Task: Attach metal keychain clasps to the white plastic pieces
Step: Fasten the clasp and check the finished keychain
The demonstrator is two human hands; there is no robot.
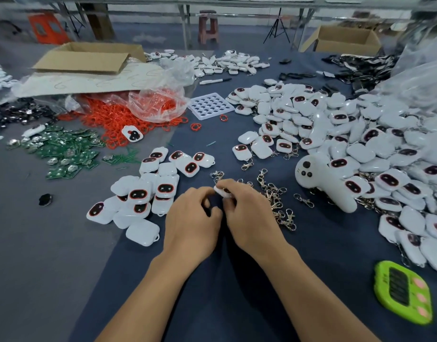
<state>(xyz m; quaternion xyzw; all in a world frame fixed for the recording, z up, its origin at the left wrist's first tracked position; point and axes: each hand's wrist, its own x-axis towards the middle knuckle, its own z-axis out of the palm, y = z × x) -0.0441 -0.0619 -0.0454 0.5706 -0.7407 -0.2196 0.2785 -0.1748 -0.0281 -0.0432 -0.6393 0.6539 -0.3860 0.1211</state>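
White plastic piece [222, 191] sits pinched between the curled fingers of our left hand [192, 215] and right hand [249, 213], just beside the loose metal clasps [276, 201]. We judge fitting is in hand; next calls for threading a clasp through its loop, hidden from us.

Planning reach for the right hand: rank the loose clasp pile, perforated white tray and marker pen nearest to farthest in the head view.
1. Clasp pile, just right of the right hand.
2. Perforated tray, ahead-left.
3. Marker pen, beyond the tray.
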